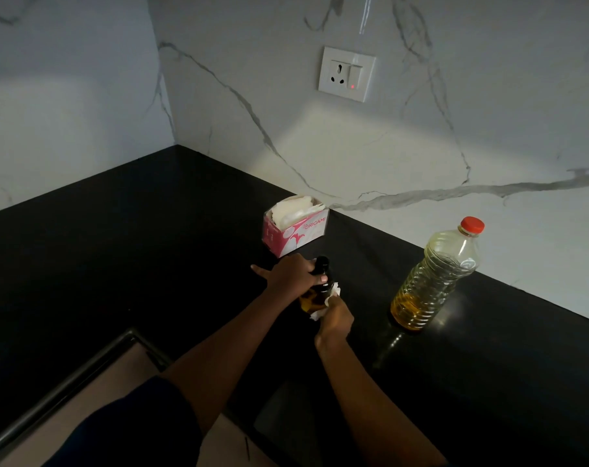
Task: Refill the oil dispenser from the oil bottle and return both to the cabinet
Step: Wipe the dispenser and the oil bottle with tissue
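A small dark oil dispenser with a black top stands on the black counter. My left hand is closed around its neck, one finger sticking out to the left. My right hand presses a crumpled white tissue against the dispenser's lower side. To the right, apart from both hands, the clear plastic oil bottle stands upright with its red cap on and a little yellow oil at the bottom.
A pink tissue box sits just behind the dispenser near the marble wall. A wall socket is above it. A metal handle bar and beige cabinet front run along the counter's lower left edge.
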`<state>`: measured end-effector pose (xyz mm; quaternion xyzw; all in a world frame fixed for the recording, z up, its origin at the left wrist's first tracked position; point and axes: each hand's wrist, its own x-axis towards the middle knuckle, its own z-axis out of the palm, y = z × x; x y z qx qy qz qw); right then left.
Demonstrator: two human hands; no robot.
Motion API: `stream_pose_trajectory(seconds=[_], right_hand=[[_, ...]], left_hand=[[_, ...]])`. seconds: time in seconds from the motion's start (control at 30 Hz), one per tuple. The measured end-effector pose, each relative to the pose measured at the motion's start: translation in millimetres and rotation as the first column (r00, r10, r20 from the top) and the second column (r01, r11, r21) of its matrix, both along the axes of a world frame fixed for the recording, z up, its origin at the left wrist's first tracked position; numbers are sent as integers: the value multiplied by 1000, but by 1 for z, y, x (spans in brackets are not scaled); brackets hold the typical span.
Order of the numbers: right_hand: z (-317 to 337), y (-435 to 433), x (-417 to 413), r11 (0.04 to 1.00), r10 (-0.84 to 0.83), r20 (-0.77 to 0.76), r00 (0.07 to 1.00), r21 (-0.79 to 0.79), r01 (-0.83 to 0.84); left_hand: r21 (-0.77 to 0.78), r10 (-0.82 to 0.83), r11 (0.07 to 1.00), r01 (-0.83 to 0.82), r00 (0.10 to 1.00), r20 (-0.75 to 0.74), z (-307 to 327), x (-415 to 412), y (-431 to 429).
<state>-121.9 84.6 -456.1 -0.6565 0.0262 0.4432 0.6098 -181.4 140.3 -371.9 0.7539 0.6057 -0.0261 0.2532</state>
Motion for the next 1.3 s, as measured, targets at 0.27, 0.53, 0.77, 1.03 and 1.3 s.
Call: stream_pose_trajectory(seconds=[0.27, 0.53, 0.77, 1.03, 1.3], right_hand=[[21, 9, -15, 992, -87, 387, 918, 121, 44], [38, 23, 29, 952, 246, 341, 907, 93, -293], [26, 10, 8, 990, 5, 348, 937, 128, -53], [32, 8, -1, 994, -36, 407, 913, 110, -9], [42, 18, 27, 962, 197, 115, 974, 168, -215]], left_hand=[[26, 39, 999, -40, 999, 19, 0, 2, 2], [20, -28, 999, 27, 998, 63, -1, -2, 5], [51, -21, 999, 17, 996, 91, 2, -2, 6], [160, -60, 986, 51, 997, 54, 5, -2, 5], [119, -114, 988, 103, 989, 96, 3, -7, 9]])
